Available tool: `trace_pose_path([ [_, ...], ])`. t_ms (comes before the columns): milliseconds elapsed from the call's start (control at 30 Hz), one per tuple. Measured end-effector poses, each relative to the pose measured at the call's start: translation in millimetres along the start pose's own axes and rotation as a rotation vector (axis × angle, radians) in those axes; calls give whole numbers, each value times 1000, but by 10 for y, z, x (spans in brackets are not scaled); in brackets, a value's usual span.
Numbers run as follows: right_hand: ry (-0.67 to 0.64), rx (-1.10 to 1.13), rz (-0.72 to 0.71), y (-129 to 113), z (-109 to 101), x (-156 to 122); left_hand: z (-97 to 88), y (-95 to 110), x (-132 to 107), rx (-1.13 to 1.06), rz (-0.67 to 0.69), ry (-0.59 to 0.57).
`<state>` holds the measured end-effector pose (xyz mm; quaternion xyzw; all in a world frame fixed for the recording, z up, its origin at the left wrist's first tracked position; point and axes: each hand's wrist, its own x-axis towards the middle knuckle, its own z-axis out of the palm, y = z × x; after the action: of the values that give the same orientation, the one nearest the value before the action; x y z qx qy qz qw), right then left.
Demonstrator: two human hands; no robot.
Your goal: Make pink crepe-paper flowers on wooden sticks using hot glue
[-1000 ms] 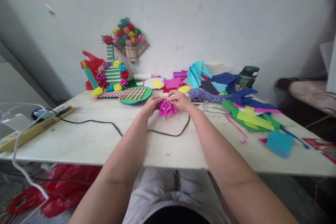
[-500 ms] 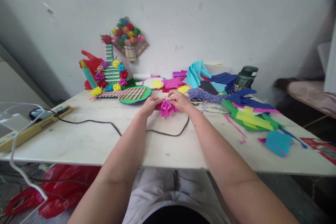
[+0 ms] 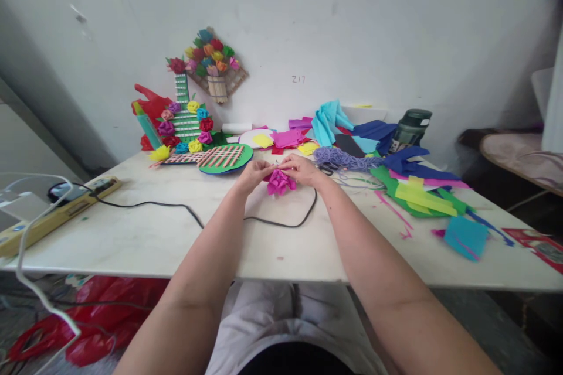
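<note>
A bright magenta paper flower (image 3: 281, 182) is between my two hands, just above the table, with its petals facing me. My left hand (image 3: 255, 176) pinches its upper left part. From the other side my right hand (image 3: 300, 169) closes its fingers at the top of the flower, where the fingertips of both hands nearly meet. Exactly what lies under the fingertips is too small to make out. Beyond the right hand are scissors (image 3: 325, 170), partly hidden, and a heap of purple yarn (image 3: 347, 159).
A black cord (image 3: 281, 224) crosses the table (image 3: 153, 240) to a power strip (image 3: 57, 211). Decorated craft pieces (image 3: 226, 158) with paper flowers stand at the back left. Coloured paper (image 3: 422, 196) lies to the right, near a dark green bottle (image 3: 411, 129).
The fingers of both hands have shifted closer together at the top of the flower. The flower has turned slightly, and the scissors show more beside my right hand.
</note>
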<state>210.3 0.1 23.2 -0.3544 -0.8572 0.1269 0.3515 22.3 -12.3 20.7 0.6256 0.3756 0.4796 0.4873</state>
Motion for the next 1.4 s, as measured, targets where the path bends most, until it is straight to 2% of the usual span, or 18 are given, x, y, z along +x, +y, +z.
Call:
trace_pose_path([
  [200, 68, -29, -6, -17, -21, -5, 26, 8, 0, 13, 46, 16],
  [500, 70, -60, -10, -109, -87, -17, 2, 15, -34, -166, -111, -42],
  [733, 81, -92, 16, -68, -43, -11, 50, -40, -18, -54, -49, -4],
  [1067, 64, -169, 29, -102, -86, -25, 26, -38, -33, -109, -21, -47],
  [1267, 159, -184, 51, -155, -98, -44, 4, -29, -33, -135, -27, -14],
  [1400, 159, -180, 30, -145, -106, -47, -6, -30, -31, -124, -8, 11],
])
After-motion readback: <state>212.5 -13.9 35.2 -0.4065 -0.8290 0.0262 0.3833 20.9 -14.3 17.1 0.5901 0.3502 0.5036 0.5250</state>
